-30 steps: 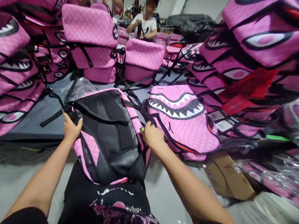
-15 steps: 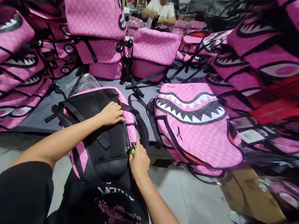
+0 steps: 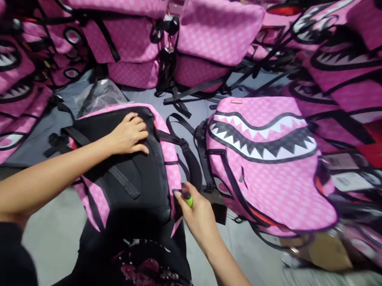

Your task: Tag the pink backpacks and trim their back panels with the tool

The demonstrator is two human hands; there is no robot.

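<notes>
A pink backpack with a black back panel (image 3: 150, 175) lies back side up at the table edge, its lower part over my lap. My left hand (image 3: 129, 135) rests on the upper part of that panel, fingers spread. By the backpack's right side, my right hand (image 3: 198, 210) is closed around a small tool with a green end (image 3: 188, 199); what its tip touches is too small to tell. Beside them on the right lies another pink backpack with a shark-mouth print (image 3: 267, 165), front up, its side pocket edged in red.
Stacks of pink backpacks stand at the back (image 3: 129, 40), the left (image 3: 5, 105) and the right (image 3: 346, 83). Clear plastic (image 3: 105, 95) lies behind the black-backed backpack on the grey table (image 3: 181, 134). A cardboard box (image 3: 327, 250) sits low at the right.
The view has tilted down. My left hand now lies flatter on the panel, off the right edge seam. My right hand has shifted slightly outward with the green-ended tool.
</notes>
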